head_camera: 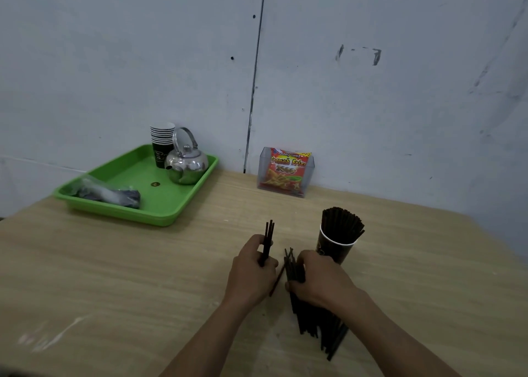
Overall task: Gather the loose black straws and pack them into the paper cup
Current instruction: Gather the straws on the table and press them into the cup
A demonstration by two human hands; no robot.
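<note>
One paper cup is seen standing upright on the table, right of centre. It is crammed with a dense sheaf of packed straws that fans out above its rim.

Two bare hands are stretched out from the near edge, side by side and slightly apart. The left hand is curled round a small bunch of straws, held nearly upright with the tips pointing away. Three or four tips can be made out; the exact number cannot be told. The right hand, just near-left of the cup, is closed over the far end of one pile of loose straws. The pile lies flat on the table and runs back under the wrist toward the near edge. There are too many straws in it to count. One single straw lies slanted on the table between the two hands.

At the far left, one green tray is set on the table. It carries one steel kettle, one stack of cups and one plastic-wrapped bundle. Against the far wall, one clear holder holds one snack packet.
</note>
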